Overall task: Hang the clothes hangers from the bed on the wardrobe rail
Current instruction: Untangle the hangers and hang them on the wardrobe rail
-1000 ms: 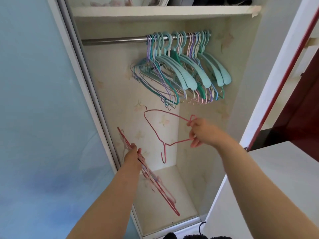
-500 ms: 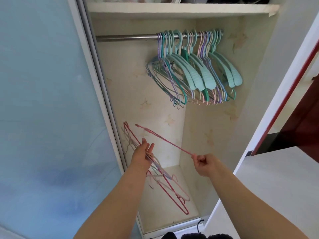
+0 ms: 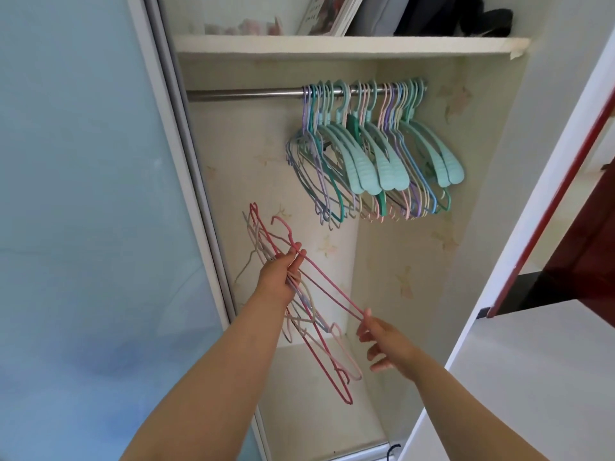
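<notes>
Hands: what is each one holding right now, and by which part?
Left hand grips a bundle of wire hangers near mid-length. Right hand touches the lower end of one pink hanger; fingers look loosely open.

Shiny metal rail [image 3: 246, 93]; matt coated wire hangers [image 3: 319, 331].

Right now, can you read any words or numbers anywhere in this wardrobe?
Framed picture on the top shelf: a few dark characters along its edge, too small and blurred to read.
Hangers on the rail: no writing visible.
Nothing else carries text.
</notes>
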